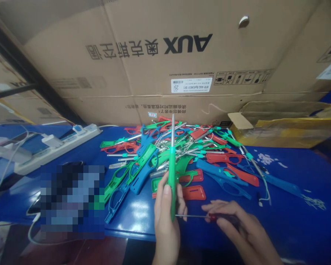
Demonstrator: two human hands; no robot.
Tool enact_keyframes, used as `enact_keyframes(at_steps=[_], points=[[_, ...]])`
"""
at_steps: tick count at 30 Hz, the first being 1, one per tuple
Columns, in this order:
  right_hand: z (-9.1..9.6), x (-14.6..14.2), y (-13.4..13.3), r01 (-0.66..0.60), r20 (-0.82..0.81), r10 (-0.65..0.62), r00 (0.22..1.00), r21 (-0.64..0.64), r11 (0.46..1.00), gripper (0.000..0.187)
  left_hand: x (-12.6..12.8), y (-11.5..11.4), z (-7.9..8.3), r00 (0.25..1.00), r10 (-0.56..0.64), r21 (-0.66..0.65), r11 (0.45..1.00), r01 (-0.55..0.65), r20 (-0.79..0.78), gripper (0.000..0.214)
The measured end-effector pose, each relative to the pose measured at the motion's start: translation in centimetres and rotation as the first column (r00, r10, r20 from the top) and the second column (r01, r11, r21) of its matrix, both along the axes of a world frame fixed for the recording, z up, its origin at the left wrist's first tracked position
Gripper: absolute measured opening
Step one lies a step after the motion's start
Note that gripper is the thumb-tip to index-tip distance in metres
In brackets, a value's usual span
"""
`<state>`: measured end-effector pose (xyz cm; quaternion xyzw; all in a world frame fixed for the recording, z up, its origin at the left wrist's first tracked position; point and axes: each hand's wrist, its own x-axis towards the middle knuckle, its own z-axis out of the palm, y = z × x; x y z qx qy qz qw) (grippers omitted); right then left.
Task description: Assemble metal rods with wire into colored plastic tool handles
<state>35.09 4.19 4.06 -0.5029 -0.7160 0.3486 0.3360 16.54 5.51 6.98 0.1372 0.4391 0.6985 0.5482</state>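
Observation:
My left hand [165, 206] is closed around a green gas lighter [172, 173], held upright with its metal tube pointing away from me. In my right hand [237, 224] is a screwdriver [213, 217] with a dark red handle. Its thin shaft runs left, and the tip meets the lower end of the lighter's green body. Beyond my hands lies a heap of lighter parts: a blue handle shell [145, 173], a red shell [194, 193], a green shell [147, 156] and several metal tubes with wires.
A white power strip [63, 147] with plugs lies at the left of the blue table [132, 221]. Near it is a blurred-out device [71, 198] with a cable. A large cardboard box [143, 73] stands behind; an open carton [287, 132] sits back right. Small white pieces [314, 201] lie scattered right.

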Motion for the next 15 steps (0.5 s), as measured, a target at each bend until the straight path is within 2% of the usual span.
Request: enact_keyframes(at_steps=[4,9,12,15], points=[[0.4,-0.5,-0.1,0.036,0.062,-0.036,0.997,-0.003,0.999,0.023,0.1,-0.2,0.2,1.000,0.004,0.006,1.000,-0.004,0.014,0.054],[1.7,-1.3,-0.7,0.047,-0.099,-0.051,0.994,-0.037,0.998,0.023,0.3,0.1,0.0,0.999,0.009,0.042,0.999,-0.008,-0.031,0.056],[0.7,-0.7,-0.4,0.031,-0.123,-0.033,0.992,-0.018,0.999,0.016,0.3,0.3,-0.3,0.999,-0.024,0.034,0.999,0.026,-0.042,0.056],[-0.6,0.0,0.3,0.045,-0.015,-0.043,0.999,0.090,0.995,0.013,0.2,0.2,-0.3,0.999,-0.010,0.040,0.999,0.011,-0.042,0.052]])
